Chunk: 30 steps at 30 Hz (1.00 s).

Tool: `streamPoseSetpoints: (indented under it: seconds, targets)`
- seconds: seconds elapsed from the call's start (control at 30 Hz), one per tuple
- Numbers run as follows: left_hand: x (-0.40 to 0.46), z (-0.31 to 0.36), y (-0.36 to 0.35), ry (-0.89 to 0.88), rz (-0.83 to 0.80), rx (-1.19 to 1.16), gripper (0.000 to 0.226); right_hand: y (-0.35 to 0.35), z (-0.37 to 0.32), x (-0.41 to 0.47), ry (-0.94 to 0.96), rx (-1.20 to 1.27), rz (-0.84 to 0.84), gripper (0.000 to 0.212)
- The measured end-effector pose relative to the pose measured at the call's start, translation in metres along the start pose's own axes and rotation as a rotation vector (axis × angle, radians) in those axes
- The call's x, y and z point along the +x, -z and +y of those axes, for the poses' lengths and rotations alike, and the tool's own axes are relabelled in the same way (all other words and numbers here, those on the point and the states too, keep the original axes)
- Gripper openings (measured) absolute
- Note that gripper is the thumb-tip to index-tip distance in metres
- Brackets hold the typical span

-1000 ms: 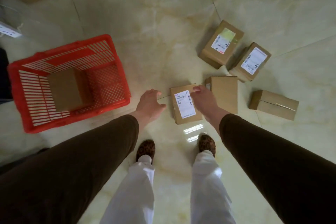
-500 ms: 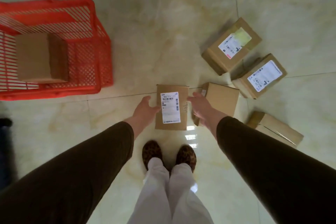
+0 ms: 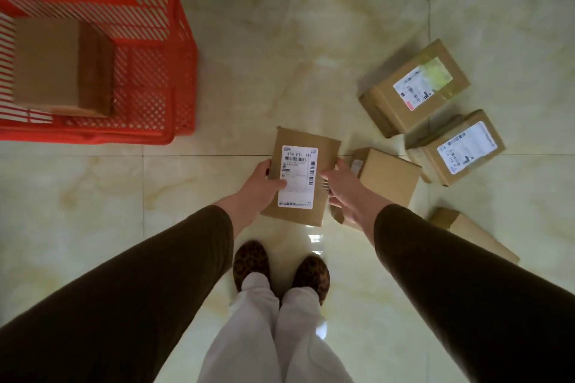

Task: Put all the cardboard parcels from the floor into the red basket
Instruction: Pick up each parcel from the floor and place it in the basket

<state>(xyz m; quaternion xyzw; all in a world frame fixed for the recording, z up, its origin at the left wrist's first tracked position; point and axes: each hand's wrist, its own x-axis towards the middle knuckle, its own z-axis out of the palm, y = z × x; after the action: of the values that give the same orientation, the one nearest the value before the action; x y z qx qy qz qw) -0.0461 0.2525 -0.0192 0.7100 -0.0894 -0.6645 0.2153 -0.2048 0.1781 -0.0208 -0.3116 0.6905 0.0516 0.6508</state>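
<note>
I hold a flat cardboard parcel (image 3: 311,146) with a white label between both hands, lifted off the floor in front of me. My left hand (image 3: 259,185) grips its left edge and my right hand (image 3: 343,190) its right edge. The red basket (image 3: 155,71) stands on the floor at upper left with one plain parcel (image 3: 59,67) inside. On the floor to the right lie a plain parcel (image 3: 389,176), a parcel with a green-tinted label (image 3: 415,87), another labelled parcel (image 3: 455,148) and a plain one (image 3: 473,233) partly behind my right sleeve.
The floor is glossy pale marble tile (image 3: 311,25). My feet (image 3: 280,270) in patterned shoes stand just below the held parcel. My dark sleeves fill the lower corners of the view.
Both hands closed on the labelled parcel and raised it off the floor. The view shifted, so the basket now sits farther up and left.
</note>
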Motion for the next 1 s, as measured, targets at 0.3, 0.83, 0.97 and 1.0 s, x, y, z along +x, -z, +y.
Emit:
streamPoseSetpoints:
  seconds: [0.3, 0.83, 0.97, 1.0]
  targets:
    - [-0.113, 0.058, 0.051, -0.297, 0.085, -0.168, 0.059, -0.019, -0.079, -0.11, 0.278, -0.006, 0.194, 0.05]
    - [-0.201, 0.07, 0.278, -0.316, 0.182, -0.291, 0.04, -0.206, -0.168, -0.207, 0.432, -0.025, 0.09, 0.082]
    - [-0.194, 0.072, 0.326, -0.289, 0.2, -0.287, 0.039, -0.24, -0.187, -0.205, 0.429, -0.06, 0.108, 0.062]
    - [-0.19, 0.074, 0.336, -0.289, 0.219, -0.288, 0.038, -0.247, -0.191, -0.202, 0.413, -0.056, 0.1, 0.061]
